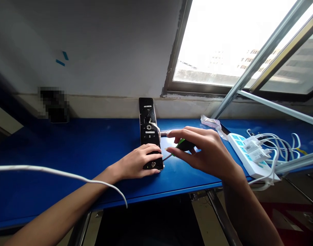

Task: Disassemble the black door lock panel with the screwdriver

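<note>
A long, narrow black panel (148,136), perhaps the housing of a lock, lies lengthwise on the blue bench, its inner side with small fittings and white labels facing up. A white wire bundle hangs over its right edge. My left hand (141,160) is laid across the near end, fingers over it to the right edge, holding it down. Between the fingers and thumb of my right hand (202,147) is a screwdriver (183,145) with a green and black handle. Its thin shaft points left to the panel's right side near the bottom; whether the tip touches is unclear.
On the right of the blue bench (56,150) stands a white power strip (242,150) with chargers and tangled white cables. A clear plastic bag (214,124) lies behind it. One white cable (56,172) crosses above my left forearm. Metal frame bars (248,65) rise by the window.
</note>
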{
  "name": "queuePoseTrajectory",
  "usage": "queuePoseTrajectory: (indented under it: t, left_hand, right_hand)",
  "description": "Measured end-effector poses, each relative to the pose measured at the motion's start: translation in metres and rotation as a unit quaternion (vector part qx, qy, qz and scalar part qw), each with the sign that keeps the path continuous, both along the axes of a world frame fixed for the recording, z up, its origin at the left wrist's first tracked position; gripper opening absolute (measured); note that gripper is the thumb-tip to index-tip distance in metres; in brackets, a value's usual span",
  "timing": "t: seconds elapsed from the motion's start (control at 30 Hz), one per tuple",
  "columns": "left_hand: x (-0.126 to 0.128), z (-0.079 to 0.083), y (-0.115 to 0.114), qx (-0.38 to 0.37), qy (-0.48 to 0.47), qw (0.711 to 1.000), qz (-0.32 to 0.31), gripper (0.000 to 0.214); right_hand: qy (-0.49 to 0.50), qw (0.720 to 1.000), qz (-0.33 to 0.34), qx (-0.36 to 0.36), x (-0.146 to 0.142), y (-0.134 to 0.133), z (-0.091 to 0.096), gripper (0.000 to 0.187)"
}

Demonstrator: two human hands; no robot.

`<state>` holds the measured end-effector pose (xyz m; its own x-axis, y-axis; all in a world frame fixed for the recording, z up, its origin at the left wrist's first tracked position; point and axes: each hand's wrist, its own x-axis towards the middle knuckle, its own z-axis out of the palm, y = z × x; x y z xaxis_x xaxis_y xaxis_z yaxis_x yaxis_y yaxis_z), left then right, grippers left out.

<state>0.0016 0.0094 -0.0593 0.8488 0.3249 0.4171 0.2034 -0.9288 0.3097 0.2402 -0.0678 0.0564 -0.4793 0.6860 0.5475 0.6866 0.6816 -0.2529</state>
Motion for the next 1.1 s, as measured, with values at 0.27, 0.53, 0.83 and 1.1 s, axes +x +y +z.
queuePoseTrajectory:
  t: [0.27, 0.53, 0.83, 1.1]
  left_hand:
    - [0.0, 0.003, -0.001, -0.007, -0.008, 1.0, -0.004, 0.043]
    - [0.001, 0.002, 0.0, -0.004, -0.011, 1.0, -0.004, 0.044]
    - [0.0, 0.009, -0.002, -0.058, -0.009, 0.998, -0.005, 0.048]
    - [0.009, 0.028, 0.012, -0.168, -0.017, 0.986, 0.001, 0.03]
  right_hand:
    - [-0.002, 1.0, 0.018, -0.023, 0.002, -0.001, 0.0, 0.047]
    - [0.02, 0.999, 0.023, -0.028, 0.003, 0.0, -0.002, 0.056]
    - [0.07, 0.997, 0.022, 0.012, 0.006, -0.003, -0.005, 0.052]
    - [0.098, 0.993, -0.017, 0.057, 0.012, -0.006, -0.002, 0.052]
